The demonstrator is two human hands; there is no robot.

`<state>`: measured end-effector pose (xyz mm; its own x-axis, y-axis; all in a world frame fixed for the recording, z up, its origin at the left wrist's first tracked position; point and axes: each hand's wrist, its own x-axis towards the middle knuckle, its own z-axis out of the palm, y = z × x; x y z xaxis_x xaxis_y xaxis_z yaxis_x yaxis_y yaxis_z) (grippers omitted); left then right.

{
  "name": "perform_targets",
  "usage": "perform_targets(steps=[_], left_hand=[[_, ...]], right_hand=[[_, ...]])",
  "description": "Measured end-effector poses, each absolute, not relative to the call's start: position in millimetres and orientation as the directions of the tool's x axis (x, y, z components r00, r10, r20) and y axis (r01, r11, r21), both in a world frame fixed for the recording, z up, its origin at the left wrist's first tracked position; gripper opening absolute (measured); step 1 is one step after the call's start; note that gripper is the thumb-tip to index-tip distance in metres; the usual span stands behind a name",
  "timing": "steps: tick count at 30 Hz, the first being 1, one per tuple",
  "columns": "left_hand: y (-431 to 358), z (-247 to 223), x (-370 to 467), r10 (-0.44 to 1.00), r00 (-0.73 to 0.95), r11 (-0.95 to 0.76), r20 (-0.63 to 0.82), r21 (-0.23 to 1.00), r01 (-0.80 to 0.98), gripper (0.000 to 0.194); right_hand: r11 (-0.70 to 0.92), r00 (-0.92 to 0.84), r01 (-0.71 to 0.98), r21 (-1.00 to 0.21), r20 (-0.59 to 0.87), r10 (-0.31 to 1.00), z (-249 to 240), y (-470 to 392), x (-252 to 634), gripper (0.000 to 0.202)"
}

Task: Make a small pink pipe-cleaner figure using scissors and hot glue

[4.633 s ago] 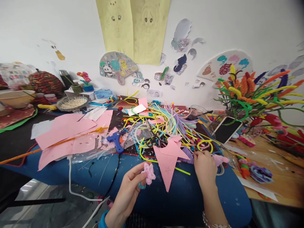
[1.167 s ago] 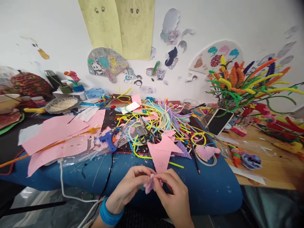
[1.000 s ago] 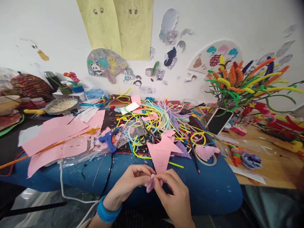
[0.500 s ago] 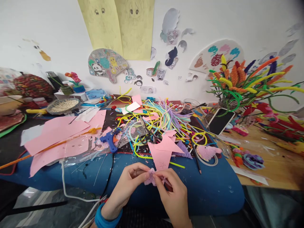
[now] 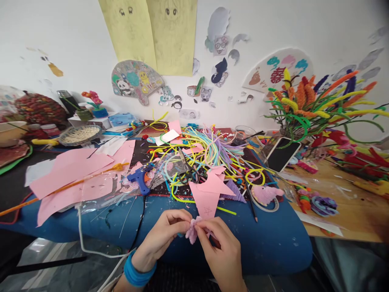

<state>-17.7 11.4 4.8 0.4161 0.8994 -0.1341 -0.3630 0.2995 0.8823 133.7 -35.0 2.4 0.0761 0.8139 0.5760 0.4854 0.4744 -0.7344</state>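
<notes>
Between my two hands, over the front edge of the blue table cover, is a small fuzzy pink-lilac pipe-cleaner piece [image 5: 192,232]. My left hand [image 5: 165,233] pinches its left side between thumb and fingers. From the other side my right hand [image 5: 220,247] grips it, also closed; the tips partly hide its shape. Just beyond the fingertips lies a cut pink paper [image 5: 206,196] with a small star drawn on it. A black pencil [image 5: 253,202] and a pink fuzzy cone-shaped piece [image 5: 266,194] rest to the right of it.
A blue glue gun [image 5: 140,179] with its cord lies left of centre, near pink paper sheets [image 5: 73,168]. Black-handled scissors [image 5: 190,174] lie among loose pipe cleaners [image 5: 212,148]. A phone [image 5: 284,155] leans against a vase of colourful fuzzy stems [image 5: 306,101] at right.
The pink-lilac piece has turned a little in my fingers and now looks narrower and more upright. Both hands keep hold of it in nearly the same place.
</notes>
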Motion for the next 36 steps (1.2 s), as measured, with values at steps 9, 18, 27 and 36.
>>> perform_targets(steps=[9,18,27,36], left_hand=[[7.8,4.9,-17.5,0.916,0.402,0.114,-0.003,0.961,-0.252,0.006],[-3.4,-2.4,-5.5,0.959,0.285,0.026,0.012,0.991,-0.129,0.012],[-5.0,-7.3,1.0,0.969,0.245,0.012,0.028,0.987,-0.16,0.014],[-10.5,-6.9,3.5,0.984,0.146,-0.089,0.104,0.99,-0.106,0.009]], right_hand=[[0.491,0.055,0.537,-0.686,0.609,0.791,5.9,-35.4,134.4,0.012],[0.493,0.031,0.604,-0.626,0.636,0.771,2.6,-31.9,135.5,0.012],[0.404,0.088,0.607,-0.684,0.564,0.821,0.4,-34.2,139.1,0.007],[0.358,0.115,0.443,-0.822,0.448,0.887,-2.1,-32.2,134.5,0.009]])
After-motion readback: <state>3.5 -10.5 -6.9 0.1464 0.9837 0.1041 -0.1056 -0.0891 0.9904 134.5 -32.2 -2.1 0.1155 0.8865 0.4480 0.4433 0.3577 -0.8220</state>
